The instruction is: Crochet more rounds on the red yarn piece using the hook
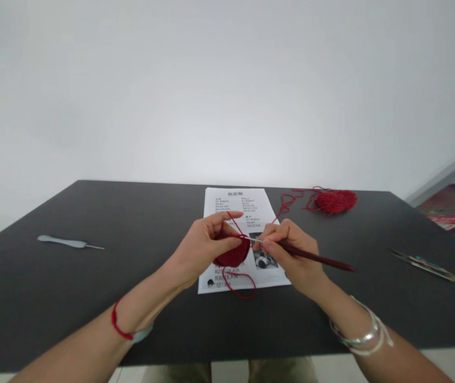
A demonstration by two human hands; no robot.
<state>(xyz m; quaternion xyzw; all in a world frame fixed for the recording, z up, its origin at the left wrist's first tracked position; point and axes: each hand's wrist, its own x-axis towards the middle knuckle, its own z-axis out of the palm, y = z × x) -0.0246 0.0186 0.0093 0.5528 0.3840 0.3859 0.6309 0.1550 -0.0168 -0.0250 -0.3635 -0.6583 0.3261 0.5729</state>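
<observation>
Head view looks down on a wide dark table that fills most of the picture, set against a plain pale wall. On its middle lies a printed sheet, white with rows of small text and a little photo, its near part partly covered by the hands.

Next in size come the two forearms reaching in from the bottom edge. The left hand has a red cord at the wrist; its thumb and fingers are closed narrowly on a red crocheted piece, a small rounded patch held just above the sheet. The forefinger stretches out over the top, and a strand of yarn runs across it. The right hand, with silver bangles at the wrist, is closed in a pencil-like grip around a dark red crochet hook, whose pale metal tip meets the edge of the crocheted piece while the handle points away to the right.

A ball of red yarn sits on the far right part of the table, well apart from the hands, with loose loops trailing from it toward the sheet. A further loop of the strand hangs below the crocheted piece onto the paper.

Far left lies a pale grey crochet hook, alone. Near the right edge lies a slim patterned tool, too small to identify.
</observation>
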